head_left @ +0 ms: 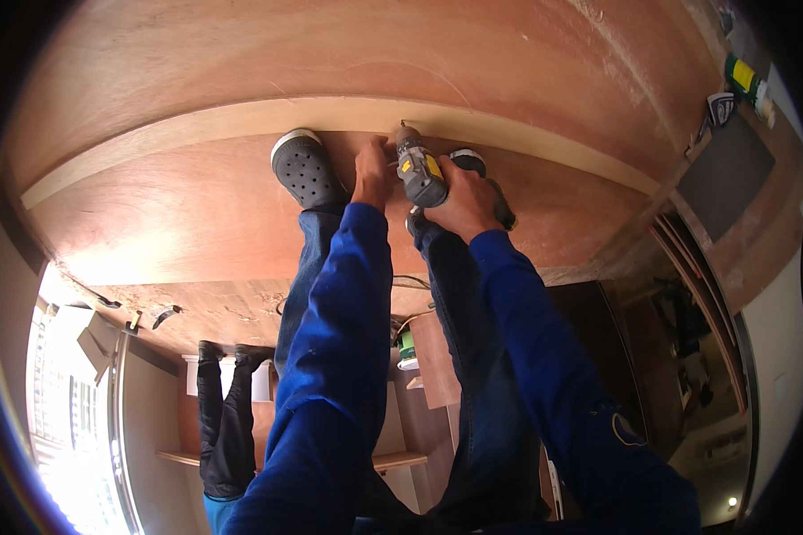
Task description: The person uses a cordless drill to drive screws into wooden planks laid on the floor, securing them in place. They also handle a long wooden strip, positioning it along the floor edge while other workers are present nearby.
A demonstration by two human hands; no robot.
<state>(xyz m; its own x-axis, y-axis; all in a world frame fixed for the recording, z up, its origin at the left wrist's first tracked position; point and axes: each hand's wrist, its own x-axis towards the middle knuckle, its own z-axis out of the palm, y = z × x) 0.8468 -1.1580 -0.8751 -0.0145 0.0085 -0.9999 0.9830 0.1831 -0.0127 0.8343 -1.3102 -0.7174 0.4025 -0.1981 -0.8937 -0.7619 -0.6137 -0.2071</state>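
Note:
My right hand (pixel 466 201) is wrapped around the grip of a grey and yellow cordless drill (pixel 418 172). The drill's front end points away from me, and its tip meets a pale wood strip (pixel 348 113). Close by the drill's left side, my left hand (pixel 374 171) has its fingers curled near the strip's near edge. Whatever those fingers pinch, if anything, is too small or hidden to make out. Under both hands lies a reddish plywood panel (pixel 187 196), with the strip running across it in a curve.
My dark clog (pixel 307 169) presses on the panel left of my hands; the other shoe is partly behind the drill. A green and yellow bottle (pixel 745 78) and a dark grey sheet (pixel 728 183) lie at right. Another person's dark-trousered legs (pixel 227 419) show at lower left.

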